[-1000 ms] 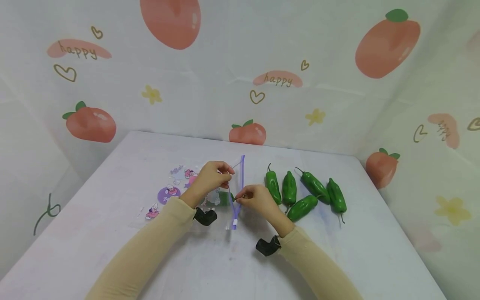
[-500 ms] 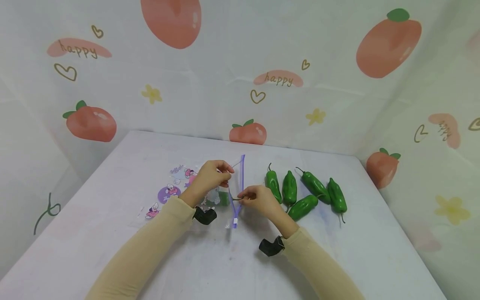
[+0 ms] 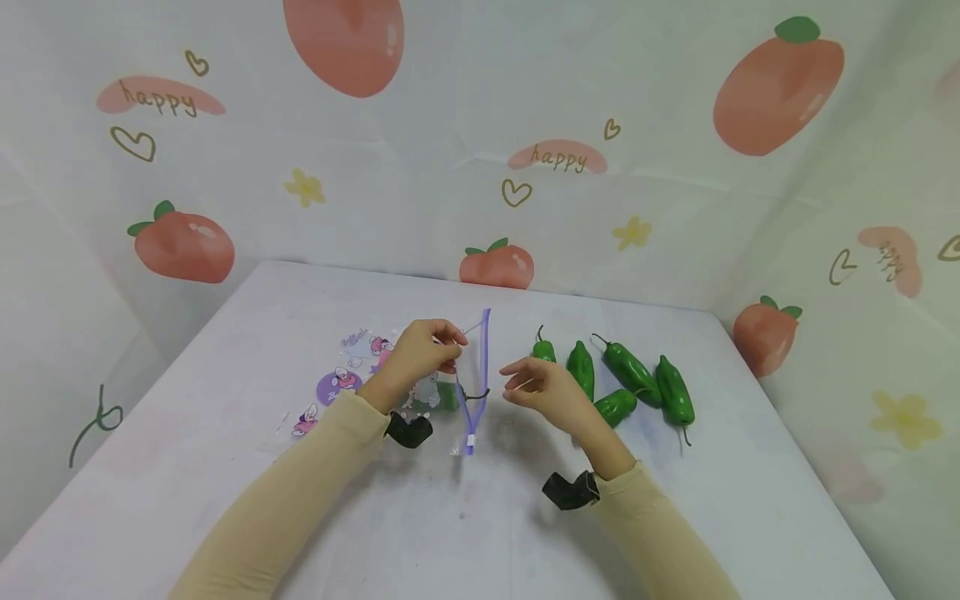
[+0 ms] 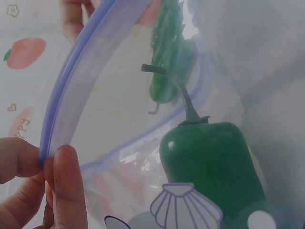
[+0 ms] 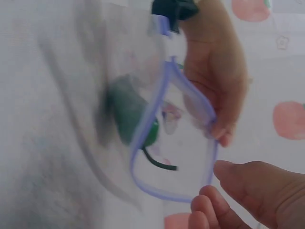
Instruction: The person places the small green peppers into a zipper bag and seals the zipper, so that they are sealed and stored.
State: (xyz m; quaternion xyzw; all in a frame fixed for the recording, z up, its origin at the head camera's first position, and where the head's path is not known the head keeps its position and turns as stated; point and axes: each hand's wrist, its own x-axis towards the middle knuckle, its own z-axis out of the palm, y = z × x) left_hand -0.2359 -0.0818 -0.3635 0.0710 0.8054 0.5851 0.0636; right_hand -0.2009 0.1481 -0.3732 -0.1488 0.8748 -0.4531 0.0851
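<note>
A clear zip bag [image 3: 484, 342] with a purple zip edge and cartoon prints lies at the table's middle, its mouth spread toward the right. My left hand [image 3: 422, 354] pinches the upper rim between thumb and fingers; the left wrist view shows this grip closely. Inside the bag lies one green pepper [image 4: 205, 162], its curved stem pointing out at the opening. Just right of the mouth, my right hand [image 3: 551, 393] hovers with loosely bent fingers and holds nothing. In the right wrist view, its thumb and fingers [image 5: 267, 186] stand apart near the bag's edge.
Several green peppers [image 3: 628, 367] lie on the white table [image 3: 420, 525] to the right of the bag, some partly behind my right hand. A pale cloth [image 3: 420, 200] printed with fruit hangs behind the table and along its sides.
My right hand has let go of the pepper's stem and drawn back to the right. The pepper stays in the bag. My left hand keeps its place on the rim.
</note>
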